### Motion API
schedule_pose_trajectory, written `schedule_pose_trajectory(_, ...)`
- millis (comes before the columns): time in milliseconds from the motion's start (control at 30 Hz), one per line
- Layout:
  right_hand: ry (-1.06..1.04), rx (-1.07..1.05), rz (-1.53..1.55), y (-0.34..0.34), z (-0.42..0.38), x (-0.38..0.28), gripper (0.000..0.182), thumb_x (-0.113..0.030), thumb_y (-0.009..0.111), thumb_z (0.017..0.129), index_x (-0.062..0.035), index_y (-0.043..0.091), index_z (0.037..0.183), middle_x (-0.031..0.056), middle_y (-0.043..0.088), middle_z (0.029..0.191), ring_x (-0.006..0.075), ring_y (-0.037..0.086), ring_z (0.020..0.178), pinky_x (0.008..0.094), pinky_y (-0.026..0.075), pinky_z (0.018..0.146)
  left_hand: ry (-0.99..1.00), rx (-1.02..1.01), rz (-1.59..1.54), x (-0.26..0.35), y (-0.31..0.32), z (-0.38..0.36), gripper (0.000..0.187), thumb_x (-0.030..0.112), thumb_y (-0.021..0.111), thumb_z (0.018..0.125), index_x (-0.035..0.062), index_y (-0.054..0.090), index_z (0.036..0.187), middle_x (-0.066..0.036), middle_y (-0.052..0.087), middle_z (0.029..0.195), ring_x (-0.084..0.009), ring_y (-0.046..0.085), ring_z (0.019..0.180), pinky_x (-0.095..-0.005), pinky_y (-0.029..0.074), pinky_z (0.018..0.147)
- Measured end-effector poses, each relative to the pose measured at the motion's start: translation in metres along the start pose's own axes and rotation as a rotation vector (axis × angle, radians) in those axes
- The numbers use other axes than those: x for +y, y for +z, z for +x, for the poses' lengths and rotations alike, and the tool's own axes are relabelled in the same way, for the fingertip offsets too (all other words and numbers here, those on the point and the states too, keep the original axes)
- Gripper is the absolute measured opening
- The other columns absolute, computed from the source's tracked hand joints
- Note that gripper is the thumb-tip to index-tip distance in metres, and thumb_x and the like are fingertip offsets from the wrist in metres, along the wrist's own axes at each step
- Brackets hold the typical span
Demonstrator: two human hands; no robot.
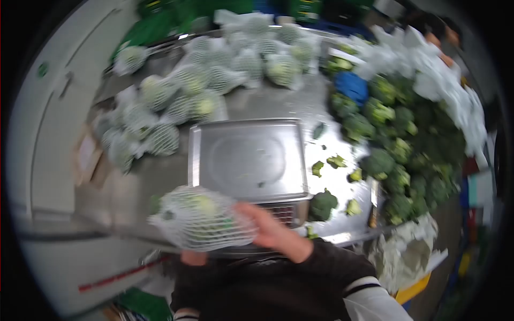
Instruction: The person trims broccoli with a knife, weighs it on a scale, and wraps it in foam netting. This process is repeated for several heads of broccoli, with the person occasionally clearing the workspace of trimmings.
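Observation:
A broccoli in a white foam net (201, 219) is held in front of my body, at the near edge of the steel table. My right hand (265, 227) closes on the net's right end. Below the bundle, only the wrist side of my left hand (194, 258) shows; its fingers are hidden behind the net. Just beyond, the scale's steel tray (246, 160) holds a few green crumbs. Its keypad (279, 214) is beside my right hand.
Netted broccoli (193, 80) lie at the back and left. Bare broccoli (401, 139) are heaped right, with a blue item (350, 87) and white nets (423, 64). Loose florets and a knife (373, 206) lie right of the scale. Part of another person (441, 40) shows at back right.

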State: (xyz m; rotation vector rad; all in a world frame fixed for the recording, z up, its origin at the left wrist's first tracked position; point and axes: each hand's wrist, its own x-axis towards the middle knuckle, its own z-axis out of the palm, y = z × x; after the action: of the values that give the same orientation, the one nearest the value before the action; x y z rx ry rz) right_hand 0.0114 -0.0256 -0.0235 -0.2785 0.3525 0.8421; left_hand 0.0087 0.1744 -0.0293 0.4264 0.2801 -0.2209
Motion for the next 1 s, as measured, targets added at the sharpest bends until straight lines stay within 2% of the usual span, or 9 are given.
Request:
schedule_pose_trajectory(167,-0.052,-0.087,-0.357,0.024,0.018,0.014,0.029,-0.024,0.053,0.090,-0.0023,0.056,0.109,0.0030,0.060,0.087,0.0087,0.056,0.074,0.0233,0.049,0.067,0.451,0.274,0.017,0.100,-0.061,0.037,0.064,0.044,0.049,0.085,-0.0008,0.038,0.129,-0.021,0.041,0.130,-0.0367,0.045,0.115,-0.0524,0.037,0.097)
schedule_pose_trajectory(367,-0.678,0.233,-0.829,-0.008,-0.049,-0.054,0.031,-0.021,0.051,0.090,0.0010,0.053,0.112,0.0087,0.063,0.088,0.0125,0.060,0.074,0.0254,0.050,0.064,0.653,0.461,0.079,0.215,-0.125,0.091,0.064,0.037,0.053,0.084,-0.0026,0.036,0.131,-0.022,0.036,0.134,-0.0378,0.042,0.118,-0.0530,0.035,0.098)
schedule_pose_trajectory(467,-1.116,0.922,-1.202,-0.073,-0.115,-0.098,0.031,-0.010,0.058,0.083,-0.0062,0.054,0.114,0.0075,0.062,0.099,0.0161,0.057,0.085,0.0295,0.046,0.078,0.445,0.686,0.110,0.196,-0.066,0.097,0.058,0.031,0.051,0.087,-0.0007,0.034,0.133,-0.020,0.030,0.137,-0.0357,0.031,0.126,-0.0507,0.033,0.099)
schedule_pose_trajectory(533,-1.345,1.284,-1.427,-0.112,-0.188,-0.125,0.053,0.001,0.067,0.068,-0.0058,0.049,0.118,0.0121,0.054,0.113,0.0260,0.053,0.104,0.0321,0.042,0.088,0.446,0.560,0.321,0.206,-0.087,0.115,0.057,0.029,0.051,0.087,-0.0001,0.034,0.133,-0.019,0.031,0.137,-0.0338,0.032,0.125,-0.0479,0.033,0.099)
schedule_pose_trajectory(567,-1.210,1.610,-1.790,-0.103,-0.232,-0.140,0.063,-0.002,0.073,0.063,-0.0048,0.047,0.119,0.0136,0.051,0.116,0.0304,0.046,0.113,0.0364,0.036,0.096,0.456,0.439,0.523,0.209,-0.096,0.118,0.055,0.026,0.051,0.088,0.0004,0.034,0.134,-0.017,0.032,0.137,-0.0320,0.033,0.125,-0.0450,0.034,0.099)
schedule_pose_trajectory(667,-0.801,2.319,-1.715,-0.146,-0.307,-0.149,0.087,-0.030,0.080,0.057,-0.0073,0.037,0.129,0.0219,0.037,0.128,0.0388,0.036,0.119,0.0457,0.033,0.097,0.532,0.397,0.925,0.160,-0.054,0.115,0.050,0.023,0.053,0.087,0.0012,0.039,0.131,-0.015,0.039,0.132,-0.0267,0.041,0.118,-0.0382,0.038,0.096)
schedule_pose_trajectory(800,-0.928,2.105,-1.453,-0.233,-0.349,-0.152,0.088,-0.033,0.080,0.057,-0.0102,0.037,0.130,0.0211,0.035,0.132,0.0389,0.036,0.121,0.0428,0.034,0.097,0.474,0.194,1.136,0.059,0.022,0.104,0.039,0.012,0.053,0.086,0.0016,0.049,0.123,-0.009,0.052,0.120,-0.0169,0.051,0.108,-0.0307,0.043,0.091)
schedule_pose_trajectory(900,-0.982,1.963,-1.335,-0.205,-0.346,-0.150,0.082,-0.031,0.079,0.056,-0.0081,0.041,0.125,0.0183,0.041,0.124,0.0365,0.040,0.117,0.0412,0.036,0.096,0.287,-0.089,1.226,-0.009,0.068,0.085,0.049,0.014,0.062,0.080,0.0016,0.046,0.125,-0.009,0.050,0.121,-0.0198,0.054,0.107,-0.0302,0.046,0.084)
schedule_pose_trajectory(1000,-1.184,1.411,-1.541,-0.124,-0.308,-0.141,0.079,-0.030,0.082,0.054,-0.0062,0.046,0.121,0.0158,0.046,0.117,0.0308,0.045,0.113,0.0384,0.038,0.096,0.066,-0.453,1.183,-0.090,0.121,0.050,0.074,0.018,0.075,0.069,0.0042,0.037,0.132,-0.013,0.044,0.128,-0.0253,0.052,0.111,-0.0319,0.047,0.084)
